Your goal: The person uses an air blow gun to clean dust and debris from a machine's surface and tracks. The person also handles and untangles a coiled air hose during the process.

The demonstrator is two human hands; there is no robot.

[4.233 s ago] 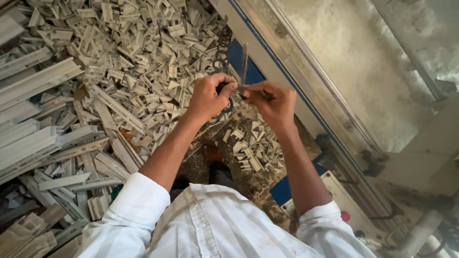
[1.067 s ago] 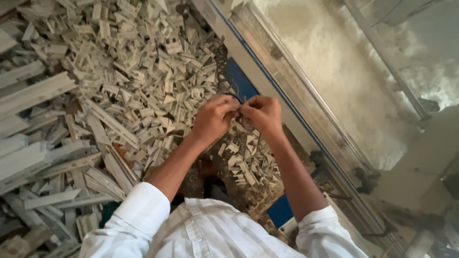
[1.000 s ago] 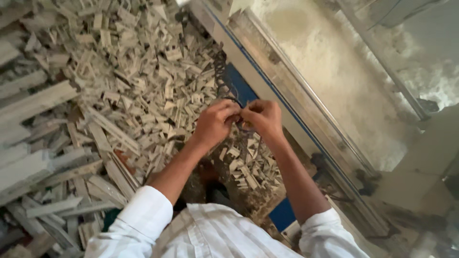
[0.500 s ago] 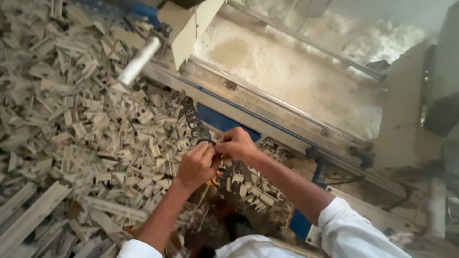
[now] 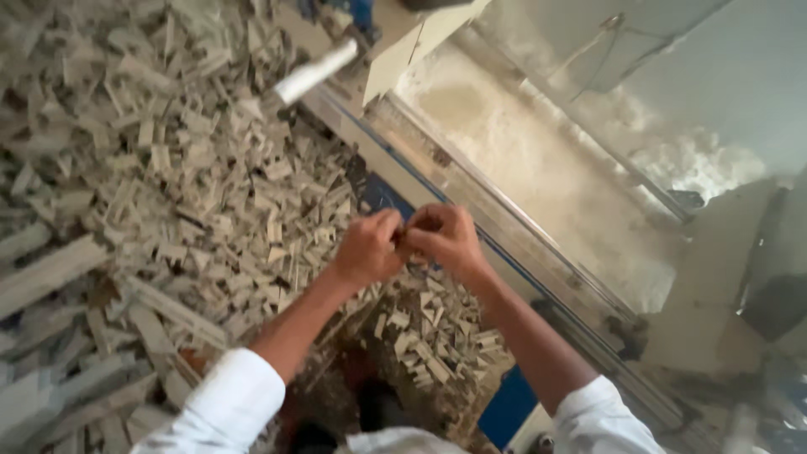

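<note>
Fingers of left hand (image 5: pixel 367 250) & right hand (image 5: pixel 445 240) pinched together over dusty, angular offcuts (image 5: pixel 185 193).

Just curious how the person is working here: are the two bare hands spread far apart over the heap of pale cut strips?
No, the left hand and right hand meet fingertip to fingertip above the heap of pale cut strips.

light: soft daylight, upper right glare | focus: motion-blurred — edges smeared

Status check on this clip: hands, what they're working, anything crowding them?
Left hand and right hand pinched together, item between them hidden. Heap of pale offcuts beneath. Machine rail close alongside.
</note>
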